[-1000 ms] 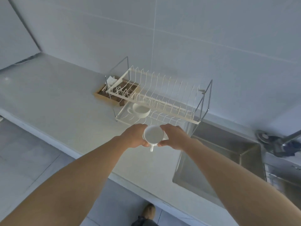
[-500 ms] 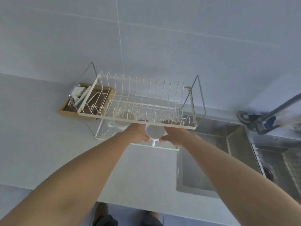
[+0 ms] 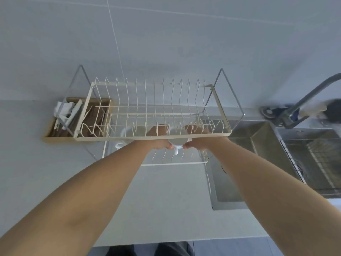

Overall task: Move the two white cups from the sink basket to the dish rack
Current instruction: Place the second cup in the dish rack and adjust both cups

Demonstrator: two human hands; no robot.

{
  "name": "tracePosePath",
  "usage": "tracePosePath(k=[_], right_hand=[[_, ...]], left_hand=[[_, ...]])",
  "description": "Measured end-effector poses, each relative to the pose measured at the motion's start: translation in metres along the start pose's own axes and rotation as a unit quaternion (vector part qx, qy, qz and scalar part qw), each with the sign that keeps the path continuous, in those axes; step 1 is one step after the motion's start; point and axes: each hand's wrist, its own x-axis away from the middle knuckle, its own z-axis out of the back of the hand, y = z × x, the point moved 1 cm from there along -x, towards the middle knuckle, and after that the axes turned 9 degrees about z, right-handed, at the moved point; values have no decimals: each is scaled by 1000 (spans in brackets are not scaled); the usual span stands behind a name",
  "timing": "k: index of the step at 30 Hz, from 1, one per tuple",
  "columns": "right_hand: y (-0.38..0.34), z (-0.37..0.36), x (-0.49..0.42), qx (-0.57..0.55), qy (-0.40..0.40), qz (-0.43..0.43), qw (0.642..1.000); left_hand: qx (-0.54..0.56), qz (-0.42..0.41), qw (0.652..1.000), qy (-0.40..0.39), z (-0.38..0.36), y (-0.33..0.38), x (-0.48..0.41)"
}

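A two-tier white wire dish rack (image 3: pixel 153 134) stands on the counter against the wall. My left hand (image 3: pixel 158 140) and my right hand (image 3: pixel 198 140) both grip a white cup (image 3: pixel 178 142) from either side, its handle pointing toward me. The cup sits under the rack's upper tier, over the lower shelf, partly hidden by the front rail. A second white cup (image 3: pixel 127 133) rests on the lower shelf to the left. The sink basket (image 3: pixel 313 161) lies in the sink at the right.
A wooden box (image 3: pixel 62 137) with cloth and utensils sits left of the rack. A steel sink (image 3: pixel 239 163) lies just right of it, with a faucet (image 3: pixel 304 106) behind. The counter's front edge runs close to my feet.
Both hands have carried the cup forward, from in front of the rack to under its upper tier. The view has swung to face the rack squarely.
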Motion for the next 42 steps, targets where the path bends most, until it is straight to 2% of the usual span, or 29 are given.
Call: tracePosePath(k=[5, 11, 14, 16, 17, 20, 25, 29, 35, 42], right_hand=[[3, -2, -5, -49, 10, 3, 999], [4, -6, -9, -47, 12, -22, 999], [0, -6, -9, -34, -29, -49, 998], [-1, -8, -6, 10, -86, -66, 994], [-1, -10, -4, 26, -86, -62, 994], [-5, -17, 5, 15, -15, -69, 997], [-26, -48, 32, 42, 143, -126, 981], [-51, -75, 46, 13, 195, -162, 967], [-74, -100, 44, -35, 240, -176, 954], [-70, -105, 29, -65, 284, -183, 939]], left_hand=[[62, -3, 998, -5, 0, -8, -5], [8, -31, 999, -34, 1, -5, -12], [10, -15, 999, -33, 0, -6, -10], [-3, -16, 1000, 9, 2, -4, -6], [-14, -15, 999, 30, 3, -4, -3], [-41, -13, 995, 88, 3, -7, 12], [-73, -65, 970, 222, 2, -39, 53], [-53, -72, 945, 315, 14, -73, 83], [-30, 27, 952, 305, 10, -116, 99], [65, 102, 952, 281, 4, -132, 87]])
